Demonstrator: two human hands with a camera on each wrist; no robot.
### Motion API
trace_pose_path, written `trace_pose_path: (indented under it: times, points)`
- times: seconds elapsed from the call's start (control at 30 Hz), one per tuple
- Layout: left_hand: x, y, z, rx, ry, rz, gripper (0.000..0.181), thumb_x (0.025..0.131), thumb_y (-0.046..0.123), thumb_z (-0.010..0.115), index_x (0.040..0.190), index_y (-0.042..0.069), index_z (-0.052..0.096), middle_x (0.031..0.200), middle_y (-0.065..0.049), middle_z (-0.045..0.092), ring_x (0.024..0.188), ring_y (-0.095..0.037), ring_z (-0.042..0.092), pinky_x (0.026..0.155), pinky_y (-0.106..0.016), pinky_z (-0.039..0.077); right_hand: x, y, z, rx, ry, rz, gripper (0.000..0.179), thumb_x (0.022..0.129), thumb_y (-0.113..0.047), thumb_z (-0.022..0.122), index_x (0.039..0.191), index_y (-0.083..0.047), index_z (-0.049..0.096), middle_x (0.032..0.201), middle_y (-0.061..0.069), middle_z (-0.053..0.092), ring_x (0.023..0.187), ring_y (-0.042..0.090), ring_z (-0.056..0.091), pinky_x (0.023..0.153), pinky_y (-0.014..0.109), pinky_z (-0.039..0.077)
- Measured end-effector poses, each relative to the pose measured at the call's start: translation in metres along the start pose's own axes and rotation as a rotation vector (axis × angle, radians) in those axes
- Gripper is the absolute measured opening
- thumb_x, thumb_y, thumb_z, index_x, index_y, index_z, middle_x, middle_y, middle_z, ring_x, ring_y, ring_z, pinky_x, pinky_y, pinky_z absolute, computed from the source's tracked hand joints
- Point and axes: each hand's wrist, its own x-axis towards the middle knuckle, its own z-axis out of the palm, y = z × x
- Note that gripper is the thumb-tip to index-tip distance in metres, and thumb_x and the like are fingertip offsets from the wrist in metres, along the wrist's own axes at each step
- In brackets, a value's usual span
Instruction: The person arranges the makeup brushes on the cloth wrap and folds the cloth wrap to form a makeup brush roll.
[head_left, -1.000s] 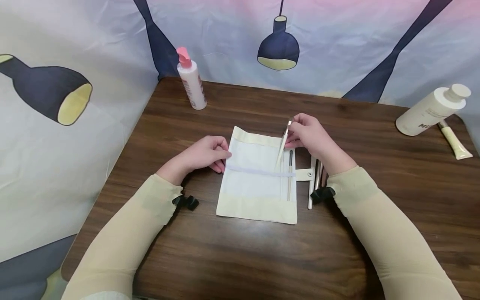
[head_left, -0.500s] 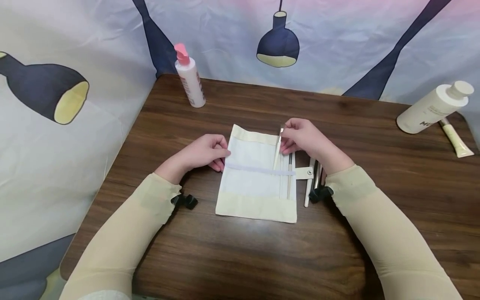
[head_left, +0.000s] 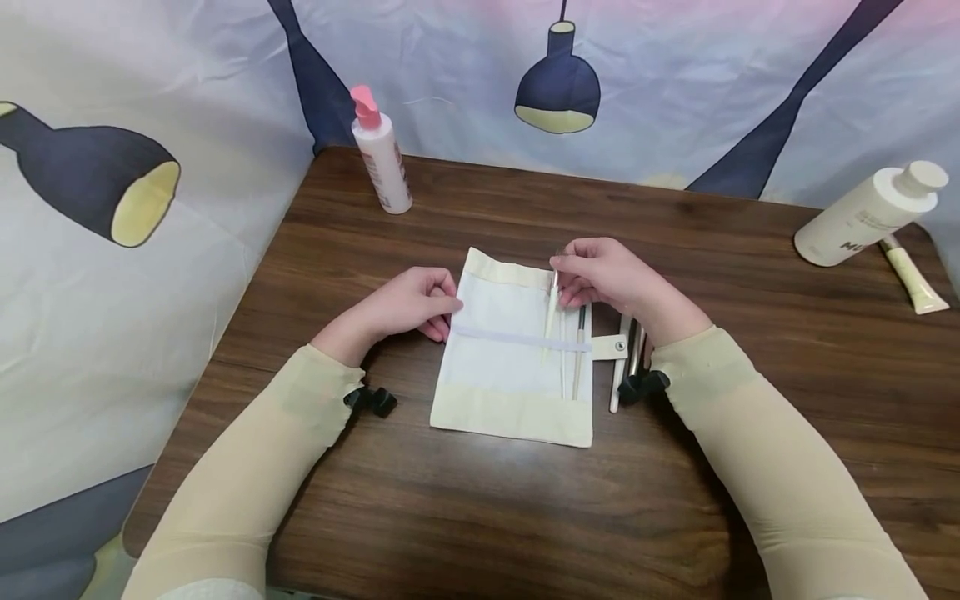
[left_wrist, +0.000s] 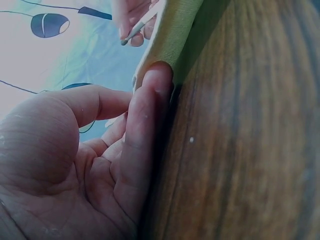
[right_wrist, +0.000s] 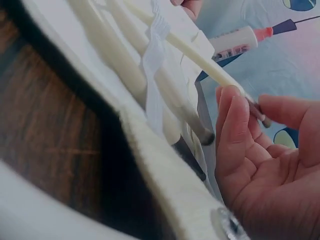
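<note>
A cream cloth brush roll [head_left: 495, 371] lies spread out on the table, with a white elastic band [head_left: 502, 337] across its middle. At its left edge, my left hand [head_left: 417, 305] pinches the cloth between thumb and fingers; in the left wrist view a fingertip [left_wrist: 159, 77] goes behind the edge. Near the roll's top right, my right hand [head_left: 611, 275] pinches a pale-handled makeup brush [right_wrist: 200, 60] close to its bristle end. The handle slants down to the band. Two more brushes, one pale [right_wrist: 182, 110] and one dark-tipped [head_left: 580, 354], sit under the band to its right.
Several loose brushes [head_left: 618, 383] lie right of the roll, partly hidden by the right wrist, beside the snap strap [head_left: 609, 347]. A pink-topped pump bottle [head_left: 382, 167] stands at the back left. At the back right are a white bottle [head_left: 855, 221] and a cream tube [head_left: 915, 283].
My right hand has moved left with the brush, which now stands more upright and crosses the band farther left. The left hand keeps its hold on the roll's edge.
</note>
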Motion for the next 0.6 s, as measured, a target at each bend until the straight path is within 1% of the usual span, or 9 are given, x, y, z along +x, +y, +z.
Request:
trace_pose_path:
  times: [0.1, 0.17, 0.23, 0.33, 0.43, 0.5, 0.6]
  points:
    - [0.001, -0.003, 0.001, 0.003, 0.005, 0.002, 0.016, 0.102, 0.016, 0.063, 0.102, 0.002, 0.055, 0.080, -0.013, 0.070, 0.067, -0.021, 0.072, 0.065, -0.035, 0.064, -0.002, 0.002, 0.004, -0.105, 0.047, 0.016, 0.029, 0.104, -0.027, 0.064, 0.106, 0.002, 0.060, 0.083, 0.009, 0.070, 0.064, 0.019, 0.067, 0.060, 0.030, 0.057]
    - [0.001, -0.001, 0.002, 0.006, 0.004, 0.000, 0.017, 0.102, 0.016, 0.063, 0.101, 0.002, 0.055, 0.080, -0.013, 0.070, 0.067, -0.021, 0.071, 0.064, -0.035, 0.064, -0.005, 0.001, 0.007, -0.204, 0.072, 0.034, 0.030, 0.103, -0.031, 0.065, 0.102, -0.001, 0.062, 0.085, 0.008, 0.074, 0.059, 0.018, 0.064, 0.054, 0.029, 0.051]
    - [0.000, 0.000, 0.002, 0.005, -0.001, -0.011, 0.017, 0.102, 0.017, 0.063, 0.101, 0.002, 0.055, 0.081, -0.014, 0.070, 0.066, -0.022, 0.071, 0.065, -0.036, 0.064, -0.008, 0.001, 0.009, -0.296, 0.081, 0.052, 0.030, 0.102, -0.034, 0.066, 0.098, -0.004, 0.064, 0.087, 0.007, 0.076, 0.054, 0.018, 0.059, 0.048, 0.029, 0.042]
    - [0.000, 0.000, 0.002, 0.011, -0.004, -0.019, 0.017, 0.102, 0.016, 0.064, 0.101, 0.002, 0.055, 0.081, -0.014, 0.069, 0.067, -0.022, 0.071, 0.065, -0.036, 0.065, -0.011, 0.001, 0.012, -0.386, 0.085, 0.055, 0.030, 0.102, -0.035, 0.065, 0.095, -0.006, 0.065, 0.087, 0.006, 0.078, 0.050, 0.019, 0.055, 0.044, 0.029, 0.036]
    - [0.000, 0.000, 0.001, 0.022, 0.006, -0.010, 0.015, 0.102, 0.016, 0.063, 0.101, 0.002, 0.056, 0.081, -0.014, 0.069, 0.067, -0.023, 0.071, 0.065, -0.036, 0.065, -0.014, 0.001, 0.015, -0.454, 0.106, 0.046, 0.031, 0.103, -0.034, 0.063, 0.092, -0.005, 0.063, 0.084, 0.005, 0.077, 0.050, 0.021, 0.056, 0.047, 0.031, 0.040]
    - [0.000, 0.000, 0.001, 0.021, 0.008, 0.001, 0.014, 0.102, 0.015, 0.063, 0.100, 0.002, 0.056, 0.080, -0.014, 0.069, 0.066, -0.022, 0.071, 0.065, -0.036, 0.065, -0.016, 0.000, 0.018, -0.505, 0.117, 0.041, 0.031, 0.103, -0.035, 0.063, 0.091, -0.006, 0.062, 0.082, 0.003, 0.077, 0.051, 0.022, 0.058, 0.052, 0.033, 0.046]
    - [0.001, -0.001, 0.001, 0.013, 0.000, 0.004, 0.014, 0.102, 0.014, 0.062, 0.100, 0.002, 0.055, 0.079, -0.013, 0.068, 0.066, -0.022, 0.071, 0.064, -0.036, 0.064, -0.018, -0.001, 0.023, -0.561, 0.113, 0.042, 0.031, 0.101, -0.034, 0.063, 0.088, -0.006, 0.062, 0.077, 0.003, 0.075, 0.051, 0.022, 0.059, 0.060, 0.036, 0.051]
